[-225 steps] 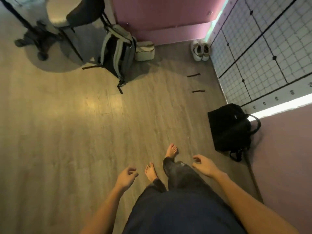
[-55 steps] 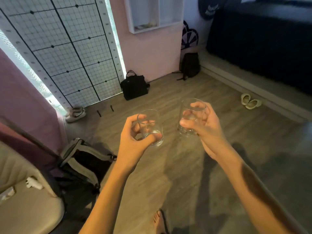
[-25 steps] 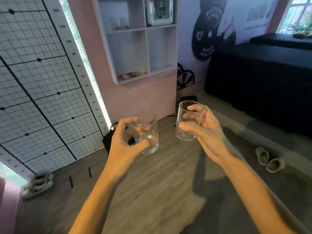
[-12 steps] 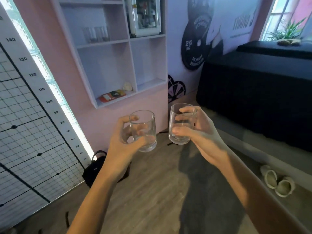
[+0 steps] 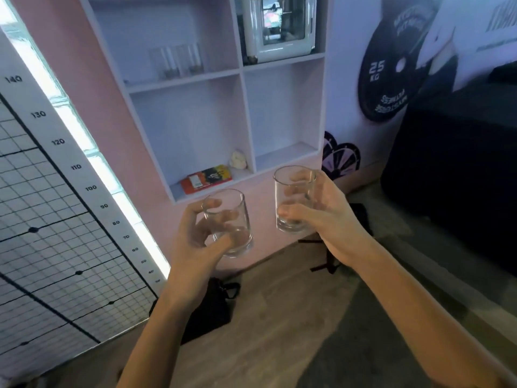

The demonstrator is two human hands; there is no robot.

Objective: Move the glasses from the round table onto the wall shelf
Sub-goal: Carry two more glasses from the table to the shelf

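Note:
I carry two clear drinking glasses, both upright. My left hand (image 5: 195, 242) grips one glass (image 5: 230, 224) around its side. My right hand (image 5: 327, 219) holds the other glass (image 5: 293, 200), a little higher and to the right. Straight ahead hangs the white wall shelf (image 5: 242, 77) with four open compartments. Its upper left compartment has several clear glasses (image 5: 174, 61) standing in a row. Both held glasses are below and in front of the shelf's bottom edge. The round table is out of view.
An orange box (image 5: 205, 179) and a small pale object (image 5: 238, 160) lie in the lower left compartment; a white appliance (image 5: 282, 23) fills the upper right. A black bag (image 5: 208, 312) sits on the floor under the shelf. A dark covered bench (image 5: 458, 163) stands at right.
I have turned from the floor, picked up two glasses and walked toward the shelf. In the last second the shelf has grown larger and closer; both hands still hold their glasses.

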